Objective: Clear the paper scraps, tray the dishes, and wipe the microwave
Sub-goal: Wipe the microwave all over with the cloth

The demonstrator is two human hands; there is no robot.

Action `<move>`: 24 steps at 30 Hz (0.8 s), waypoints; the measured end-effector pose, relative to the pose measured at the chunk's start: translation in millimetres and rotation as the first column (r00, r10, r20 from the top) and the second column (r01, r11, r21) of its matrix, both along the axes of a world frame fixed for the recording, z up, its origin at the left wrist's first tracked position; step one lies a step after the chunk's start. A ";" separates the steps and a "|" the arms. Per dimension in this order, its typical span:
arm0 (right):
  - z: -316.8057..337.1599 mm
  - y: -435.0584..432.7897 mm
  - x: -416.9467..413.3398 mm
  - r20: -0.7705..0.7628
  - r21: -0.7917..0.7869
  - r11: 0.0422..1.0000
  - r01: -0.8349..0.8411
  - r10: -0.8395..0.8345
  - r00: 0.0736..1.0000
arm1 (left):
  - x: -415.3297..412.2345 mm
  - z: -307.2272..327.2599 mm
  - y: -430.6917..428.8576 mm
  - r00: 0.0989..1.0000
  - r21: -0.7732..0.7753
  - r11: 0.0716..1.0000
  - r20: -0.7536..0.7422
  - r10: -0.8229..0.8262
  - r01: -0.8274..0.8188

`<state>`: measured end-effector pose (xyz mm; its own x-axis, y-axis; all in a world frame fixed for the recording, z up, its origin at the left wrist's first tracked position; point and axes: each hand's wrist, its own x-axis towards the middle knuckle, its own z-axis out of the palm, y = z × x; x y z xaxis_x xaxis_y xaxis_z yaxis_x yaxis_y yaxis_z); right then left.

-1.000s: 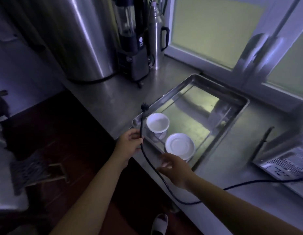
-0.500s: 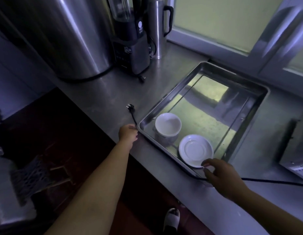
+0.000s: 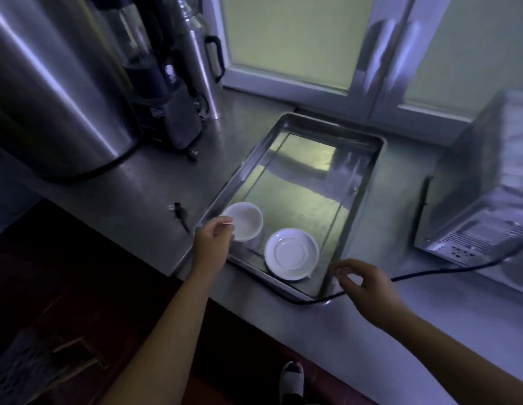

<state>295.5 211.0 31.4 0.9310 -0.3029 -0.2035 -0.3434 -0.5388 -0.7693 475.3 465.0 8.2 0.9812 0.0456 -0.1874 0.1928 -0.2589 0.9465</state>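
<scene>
While the tray [image 3: 298, 185] sits on the steel counter [image 3: 131, 200], both hands are at its near end. The left hand [image 3: 212, 244] is at the near left corner, right in front of the cup [image 3: 247, 220]. Its fingers are bent at the rim, but I cannot tell if they hold it. The right hand [image 3: 368, 287] is at the near right corner with its fingers loose and spread, holding nothing. The white cup and the white saucer [image 3: 291, 253] are side by side in the near end of the tray, cup on the left.

A black cord [image 3: 429, 273] runs from the microwave [image 3: 470, 217] on the right and along the near edge of the tray. Its plug [image 3: 177, 208] lies on the counter just left of the tray. Far left are a big steel urn [image 3: 49, 83], a blender [image 3: 166, 92] and a flask [image 3: 198, 62].
</scene>
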 end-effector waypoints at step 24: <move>-69.6 -309.4 -514.1 -0.132 -0.134 0.181 0.974 -0.978 0.163 | -379.4 -6.6 -403.8 0.228 -0.014 0.246 -0.330 -0.916 0.969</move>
<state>-218.6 -98.4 -38.2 -0.1745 -0.9433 -0.2824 -0.7002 0.3205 -0.6380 95.9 61.3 1.5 0.2506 -0.8282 -0.5013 -0.1180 -0.5401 0.8333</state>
